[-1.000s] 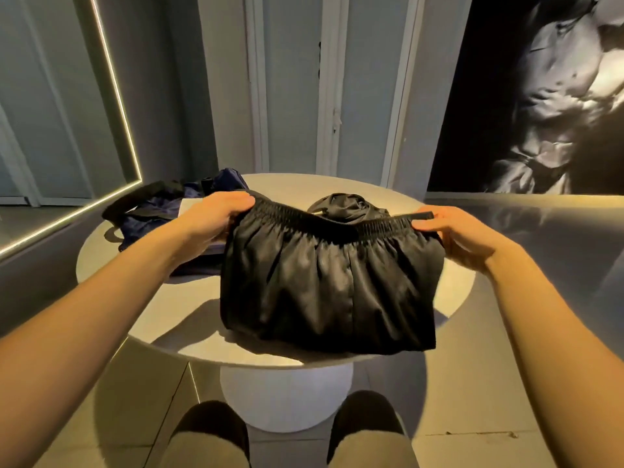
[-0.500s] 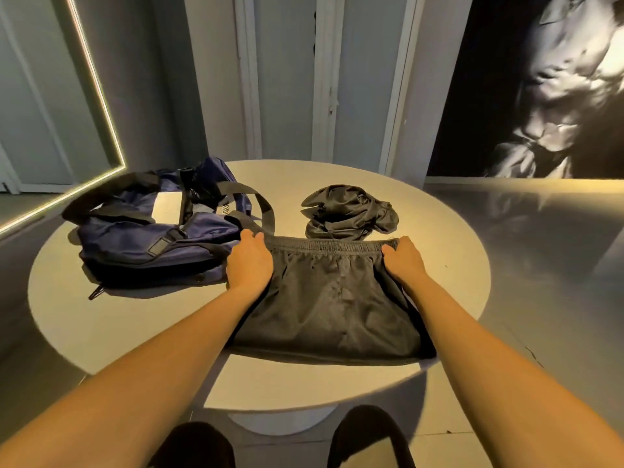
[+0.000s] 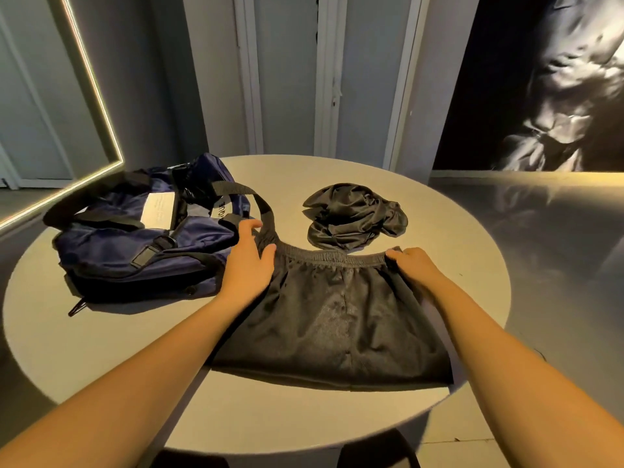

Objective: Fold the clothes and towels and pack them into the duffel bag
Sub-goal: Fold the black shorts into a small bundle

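Black shorts [image 3: 337, 319] lie flat on the round white table [image 3: 101, 359], with the elastic waistband on the far side. My left hand [image 3: 248, 265] rests on the waistband's left end, its fingers spread and reaching toward the bag's strap. At the waistband's right corner, my right hand [image 3: 410, 265] has its fingers curled on the cloth. A navy duffel bag [image 3: 135, 251] with black straps sits to the left, touching the shorts' left edge. A second black garment [image 3: 353, 219] lies crumpled just behind the waistband.
A white card [image 3: 158, 211] lies on top of the bag. The table's front rim is close to my legs. Grey wall panels stand behind the table, a lit mirror frame [image 3: 98, 96] at the left, and a glossy ledge [image 3: 540, 211] at the right.
The shorts, held up by the waistband a second ago, were laid flat on the table. My left hand has since loosened and spread its fingers; my right hand stays on the corner.
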Tool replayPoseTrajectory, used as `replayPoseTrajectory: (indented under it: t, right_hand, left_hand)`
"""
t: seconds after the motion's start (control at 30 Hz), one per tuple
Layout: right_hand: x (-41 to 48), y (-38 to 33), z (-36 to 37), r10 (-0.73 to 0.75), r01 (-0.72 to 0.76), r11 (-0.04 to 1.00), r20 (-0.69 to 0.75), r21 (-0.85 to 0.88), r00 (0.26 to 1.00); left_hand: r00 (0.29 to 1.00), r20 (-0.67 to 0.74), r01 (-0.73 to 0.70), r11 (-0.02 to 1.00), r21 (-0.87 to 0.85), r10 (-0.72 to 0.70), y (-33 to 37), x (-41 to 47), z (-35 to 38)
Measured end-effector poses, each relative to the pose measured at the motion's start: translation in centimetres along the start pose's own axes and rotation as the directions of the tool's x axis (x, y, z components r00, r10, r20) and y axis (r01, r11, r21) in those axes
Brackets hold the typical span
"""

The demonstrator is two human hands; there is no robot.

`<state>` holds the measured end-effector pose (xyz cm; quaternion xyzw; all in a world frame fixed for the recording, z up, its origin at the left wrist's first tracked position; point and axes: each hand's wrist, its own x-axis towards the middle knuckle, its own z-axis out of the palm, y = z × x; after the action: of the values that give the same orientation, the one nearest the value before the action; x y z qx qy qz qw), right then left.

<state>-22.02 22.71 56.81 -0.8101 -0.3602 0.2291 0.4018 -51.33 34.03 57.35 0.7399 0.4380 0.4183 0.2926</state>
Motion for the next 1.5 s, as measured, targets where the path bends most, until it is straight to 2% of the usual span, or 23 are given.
replayPoseTrajectory:
  t: [0.07, 0.17, 0.2, 0.27, 0.3, 0.33, 0.37, 0.4, 0.43, 0.47, 0.5, 0.6, 0.7, 0.83, 0.93, 1.07, 1.13, 1.27, 1.33, 1.37, 1.4, 1.43, 1.5]
  right_hand:
    - [-0.3, -0.1, -0.2, 0.108, -0.11, 0.99, 0.035, 0.088, 0.994]
    - [0.0, 0.2, -0.2, 0.134, -0.14, 0.98, 0.056, 0.14, 0.989]
    - [0.2, 0.4, -0.2, 0.121, -0.128, 0.982, 0.06, 0.142, 0.991]
    - [0.4, 0.6, -0.3, 0.09, -0.1, 0.987, 0.082, 0.124, 0.993]
    - [0.5, 0.7, -0.4, 0.078, -0.088, 0.989, 0.086, 0.118, 0.993]
    - [0.5, 0.7, -0.4, 0.073, -0.083, 0.99, 0.086, 0.113, 0.994]
    - [0.4, 0.5, -0.4, 0.075, -0.083, 0.991, 0.081, 0.104, 0.994]
    - [0.3, 0.4, -0.4, 0.087, -0.094, 0.99, 0.073, 0.104, 0.994]
    - [0.0, 0.1, -0.5, 0.11, -0.116, 0.987, 0.06, 0.114, 0.992]
    - [-0.1, -0.2, -0.4, 0.135, -0.141, 0.98, 0.053, 0.141, 0.989]
    - [-0.4, -0.4, -0.5, 0.166, -0.173, 0.967, 0.053, 0.184, 0.985]
    - [-2.2, -1.2, -1.2, 0.198, -0.201, 0.95, 0.039, 0.24, 0.979]
    - [-4.9, -1.3, -2.1, 0.169, -0.172, 0.977, 0.037, 0.129, 0.985]
    - [-7.7, -0.7, -1.7, 0.177, -0.171, 0.984, 0.128, -0.059, 0.976]
    - [-8.6, -0.2, -1.4, 0.077, -0.069, 0.98, 0.037, -0.188, 0.996]
    - [-8.5, 1.0, -2.4, 0.071, -0.08, 0.992, -0.098, -0.097, 0.993]
    - [-8.4, 1.8, -2.4, 0.045, -0.07, 0.983, -0.148, -0.168, 0.988]
    - [-8.8, 2.1, -1.7, -0.114, -0.011, 0.925, -0.307, -0.379, 0.945]
    - [-9.4, 0.8, -1.7, -0.277, 0.055, 0.883, -0.421, -0.467, 0.864]
    - [-9.7, 0.0, -1.4, -0.371, 0.134, 0.861, -0.424, -0.491, 0.826]
    - [-10.1, -0.9, -0.9, -0.464, 0.248, 0.828, -0.365, -0.504, 0.807]
    - [-10.5, -1.5, -0.1, -0.537, 0.372, 0.785, -0.246, -0.495, 0.807]
    - [-10.5, -1.3, 2.1, -0.548, 0.51, 0.713, 0.071, -0.482, 0.834]
  left_hand:
    - [0.998, -0.036, -0.05, 0.999, 0.01, 0.05, 0.1, 0.5, -0.3]
    - [0.999, -0.02, -0.04, 0.988, 0.146, 0.043, 0.2, 1.3, -0.3]
    - [0.994, -0.056, -0.079, 0.974, 0.214, 0.093, 0.3, 1.2, -0.3]
    - [0.952, -0.105, -0.243, 0.921, 0.305, 0.287, 1.6, 0.4, -0.1]
    - [0.938, -0.024, -0.327, 0.902, 0.283, 0.347, 2.6, -0.1, 0.2]
    - [0.924, 0.146, -0.38, 0.899, 0.22, 0.354, 3.6, -0.7, 0.7]
    - [0.877, 0.37, -0.391, 0.903, 0.178, 0.307, 4.3, -1.1, 1.4]
    - [0.791, 0.567, -0.41, 0.888, 0.209, 0.231, 4.4, -1.5, 2.2]
    - [0.706, 0.694, -0.455, 0.842, 0.29, 0.142, 4.0, -1.7, 3.0]
    - [0.658, 0.751, -0.492, 0.788, 0.37, 0.059, 3.3, -1.8, 3.6]
    - [0.645, 0.764, -0.507, 0.754, 0.418, 0.01, 2.4, -1.9, 4.0]
    - [0.683, 0.73, -0.48, 0.751, 0.453, -0.003, 0.8, -2.1, 4.6]
    - [0.708, 0.706, -0.458, 0.749, 0.478, -0.018, 0.8, -2.2, 4.9]
    - [0.746, 0.664, -0.418, 0.743, 0.522, -0.046, 1.3, -2.8, 5.2]
    - [0.765, 0.642, -0.397, 0.741, 0.542, -0.06, 1.6, -3.3, 5.2]
    - [0.79, 0.611, -0.36, 0.763, 0.536, -0.056, 1.3, -3.8, 4.9]
    - [0.792, 0.61, -0.389, 0.745, 0.542, -0.031, 0.9, -3.6, 4.9]
    - [0.812, 0.583, -0.358, 0.77, 0.528, -0.023, 0.8, -3.5, 5.0]
    - [0.823, 0.567, -0.331, 0.775, 0.538, -0.042, 1.1, -4.0, 4.9]
    - [0.829, 0.556, -0.319, 0.772, 0.55, -0.054, 1.3, -4.4, 4.8]
    - [0.837, 0.543, -0.304, 0.768, 0.564, -0.068, 1.5, -4.8, 4.9]
    - [0.844, 0.529, -0.287, 0.761, 0.582, -0.086, 1.8, -5.2, 5.0]
    - [0.853, 0.506, -0.256, 0.745, 0.616, -0.125, 2.5, -6.0, 5.3]
